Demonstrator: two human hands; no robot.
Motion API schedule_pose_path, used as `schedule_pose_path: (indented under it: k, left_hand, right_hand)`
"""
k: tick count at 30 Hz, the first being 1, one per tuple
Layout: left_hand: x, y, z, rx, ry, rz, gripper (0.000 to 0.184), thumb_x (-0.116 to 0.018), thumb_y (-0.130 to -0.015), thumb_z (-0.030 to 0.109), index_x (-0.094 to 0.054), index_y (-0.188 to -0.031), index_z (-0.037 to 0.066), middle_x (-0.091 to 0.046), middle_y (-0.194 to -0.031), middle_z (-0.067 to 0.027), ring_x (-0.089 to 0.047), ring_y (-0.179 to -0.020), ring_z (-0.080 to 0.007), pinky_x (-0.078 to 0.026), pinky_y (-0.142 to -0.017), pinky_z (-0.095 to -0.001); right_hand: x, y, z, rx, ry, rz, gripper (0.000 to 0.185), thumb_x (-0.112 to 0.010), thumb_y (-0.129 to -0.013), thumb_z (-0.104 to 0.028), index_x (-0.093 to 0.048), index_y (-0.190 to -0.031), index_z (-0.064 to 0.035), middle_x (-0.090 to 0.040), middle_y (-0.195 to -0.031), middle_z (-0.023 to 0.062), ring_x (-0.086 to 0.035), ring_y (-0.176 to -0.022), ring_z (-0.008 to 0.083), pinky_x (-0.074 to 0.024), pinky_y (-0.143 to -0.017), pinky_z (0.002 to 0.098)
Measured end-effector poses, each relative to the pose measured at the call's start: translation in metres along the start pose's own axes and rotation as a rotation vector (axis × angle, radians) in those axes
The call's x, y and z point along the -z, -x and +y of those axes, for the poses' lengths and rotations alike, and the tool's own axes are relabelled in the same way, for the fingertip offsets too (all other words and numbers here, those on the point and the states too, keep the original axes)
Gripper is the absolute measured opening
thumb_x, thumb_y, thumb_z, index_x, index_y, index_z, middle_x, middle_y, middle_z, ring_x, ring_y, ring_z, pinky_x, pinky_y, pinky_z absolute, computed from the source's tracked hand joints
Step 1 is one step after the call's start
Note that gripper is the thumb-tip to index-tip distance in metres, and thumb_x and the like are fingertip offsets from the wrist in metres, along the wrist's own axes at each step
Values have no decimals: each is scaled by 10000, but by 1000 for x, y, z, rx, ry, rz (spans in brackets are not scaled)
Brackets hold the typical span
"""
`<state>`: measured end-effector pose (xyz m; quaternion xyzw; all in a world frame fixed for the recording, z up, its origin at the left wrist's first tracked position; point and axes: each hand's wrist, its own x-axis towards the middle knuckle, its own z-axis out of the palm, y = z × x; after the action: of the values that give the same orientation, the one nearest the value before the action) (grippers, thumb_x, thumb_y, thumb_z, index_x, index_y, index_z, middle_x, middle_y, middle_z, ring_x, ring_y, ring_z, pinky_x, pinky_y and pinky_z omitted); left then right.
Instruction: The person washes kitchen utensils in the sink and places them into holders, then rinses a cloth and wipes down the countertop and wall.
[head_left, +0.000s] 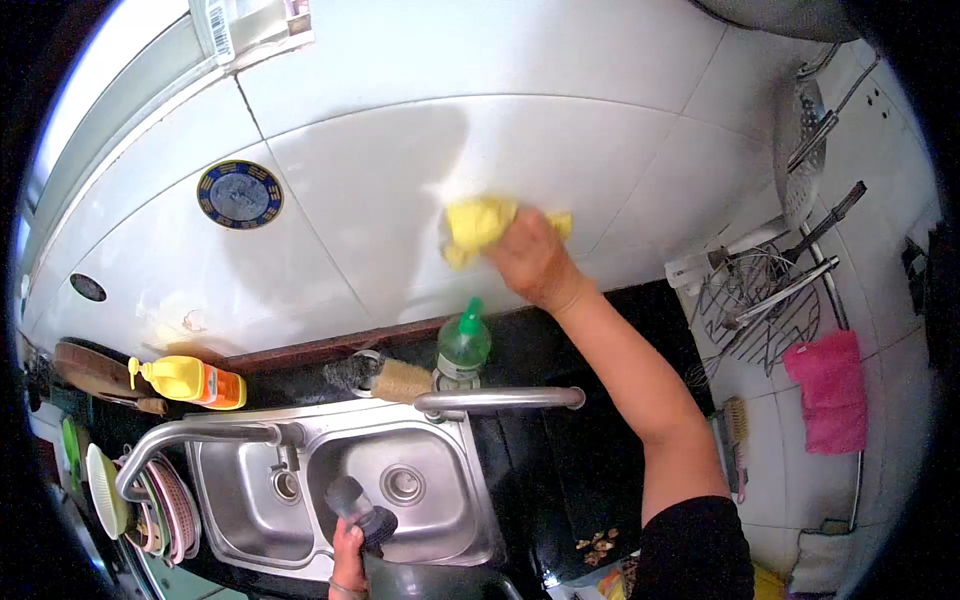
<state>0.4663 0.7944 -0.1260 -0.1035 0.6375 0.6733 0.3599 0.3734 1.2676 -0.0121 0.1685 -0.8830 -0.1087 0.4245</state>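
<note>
My right hand (535,258) is closed on a crumpled yellow cloth (480,228), held against the white tiled wall (380,190). The cloth is slightly blurred. Low in the view, my left hand (347,560) grips a small scrub brush with a clear top (346,496) and dark bristles (379,525), over the front of the right sink basin (440,460). Part of that hand is cut off or hidden. Below my right hand, a green spray bottle (463,345) stands on the dark counter, near a tan scrubber (402,382).
A curved faucet (200,432) and a metal bar (500,399) project over the sink area. A yellow pump bottle (190,382) stands behind the sink. Stacked dishes and baskets (170,510) crowd the left. Utensils (760,290) and a pink cloth (828,390) hang at right.
</note>
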Motion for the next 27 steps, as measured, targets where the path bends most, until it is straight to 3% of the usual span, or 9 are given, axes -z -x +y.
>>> schedule_pose_path:
  k: [4, 8, 13, 14, 17, 21, 22, 24, 27]
  left_hand:
    - [3, -3, -3, -160, -128, 19, 520, -479, -808, 432, -445, -1123, 19, -595, -849, -107, -572, -593, -179, -464, -486, -289]
    - [36, -12, -38, -244, -186, 70, 461, -490, -797, 372, -487, -1104, 28, -587, -856, -75, -562, -732, -135, -466, -569, -288]
    - [13, 22, 6, -261, -120, -27, 512, -499, -835, 355, -428, -1216, 20, -530, -1044, -77, -505, -924, -158, -409, -764, -283]
    - [4, 36, 23, -176, 14, -76, 553, -504, -868, 322, -360, -1294, 1, -486, -1203, -91, -461, -1096, -193, -361, -916, -302]
    - [10, 38, 23, -147, 34, -52, 569, -510, -862, 308, -335, -1315, 11, -446, -1254, -88, -410, -1156, -196, -312, -968, -304]
    - [-2, 47, 40, -127, 17, -9, 572, -509, -859, 329, -341, -1306, 16, -446, -1242, -89, -407, -1152, -203, -305, -973, -313]
    - [-5, 49, 43, -117, -14, 47, 549, -507, -857, 348, -382, -1280, 21, -488, -1189, -88, -438, -1110, -204, -329, -946, -314]
    - [-4, 45, 43, -117, -43, 60, 544, -506, -856, 353, -389, -1272, 22, -494, -1176, -87, -442, -1099, -203, -332, -939, -314]
    - [3, 34, 39, -114, -55, 24, 536, -504, -856, 359, -400, -1261, 24, -502, -1156, -86, -449, -1082, -201, -337, -928, -314]
  right_hand:
    - [-16, 108, -5, -99, -155, -429, 153, -538, -692, -144, -593, -822, -83, -555, -887, 68, -509, -899, 274, -439, -801, 400]
    - [-3, 156, -7, -552, 75, -282, 170, -531, -645, 39, -569, -802, -14, -551, -928, 168, -507, -953, 330, -428, -806, 410]
    - [84, 10, 44, -1015, -430, 600, 354, -477, -780, -24, -510, -1131, 9, -499, -1063, 203, -456, -1006, 334, -358, -877, 443]
    - [94, -22, 44, -980, 51, 617, 385, -461, -790, -25, -481, -1172, 14, -485, -1061, 202, -440, -1009, 324, -348, -867, 449]
    - [71, -70, 38, -752, 271, 560, 438, -469, -789, -37, -440, -1224, 10, -454, -1083, 206, -405, -1048, 320, -338, -872, 455]
    - [38, -156, -28, -255, -350, 190, 320, -528, -757, -32, -583, -1073, -32, -542, -1037, 96, -506, -948, 273, -404, -822, 396]
    - [13, -163, -44, -81, -10, 155, 287, -546, -718, -55, -602, -1000, -57, -536, -1007, 76, -509, -920, 268, -410, -795, 392]
    - [44, -195, -45, 52, -201, 240, 254, -554, -714, -78, -600, -964, -71, -515, -969, 88, -502, -879, 267, -411, -768, 399]
    - [63, -187, -9, -156, 49, 411, 254, -562, -715, -70, -600, -965, -82, -496, -943, 95, -487, -852, 274, -405, -755, 401]
